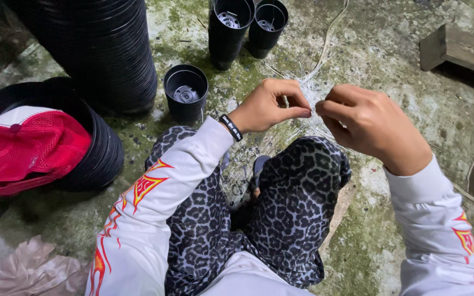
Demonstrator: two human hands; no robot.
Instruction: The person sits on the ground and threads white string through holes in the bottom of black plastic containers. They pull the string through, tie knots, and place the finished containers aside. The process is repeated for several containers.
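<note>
My left hand (270, 105) and my right hand (366, 123) meet in front of my knees, fingertips pinched together. Between them runs a thin white strand that I can barely make out. Right behind the hands a tangled pile of thin white strands (309, 96) lies on the mossy concrete floor. A black band sits on my left wrist. Both arms wear white sleeves with red and yellow flame prints, and my legs are in leopard-print trousers.
A small black plastic pot (186, 92) stands left of my left hand; two taller pot stacks (229, 33) stand behind it. A large stack of black pots (105, 49) lies at the upper left. A red mesh cap (26, 149) rests on another stack. A wooden block (459, 50) sits upper right.
</note>
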